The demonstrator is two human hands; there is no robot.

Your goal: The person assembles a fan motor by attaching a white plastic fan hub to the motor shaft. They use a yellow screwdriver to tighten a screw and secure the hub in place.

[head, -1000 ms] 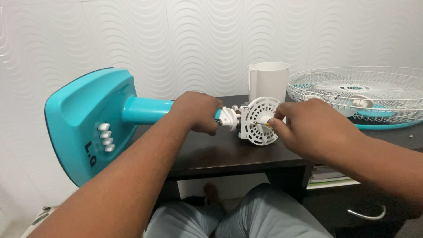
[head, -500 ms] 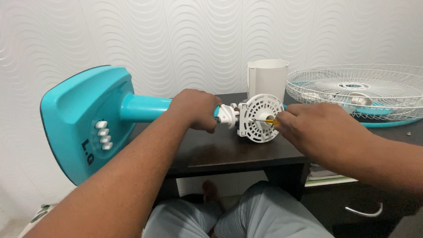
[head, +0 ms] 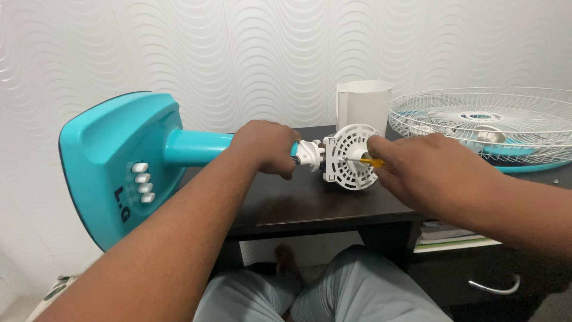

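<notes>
While left hand [head: 265, 146] grips teal pole [head: 199, 147] | right hand [head: 417, 170] pinches yellow screwdriver [head: 370, 160] at white motor plate [head: 348, 156].

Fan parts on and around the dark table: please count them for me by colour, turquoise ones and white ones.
Turquoise: 2, the fan base with its pole, and the rim under the grille.
White: 3, the slotted motor housing, the wire grille, the tall cover behind.
Total: 5
</notes>
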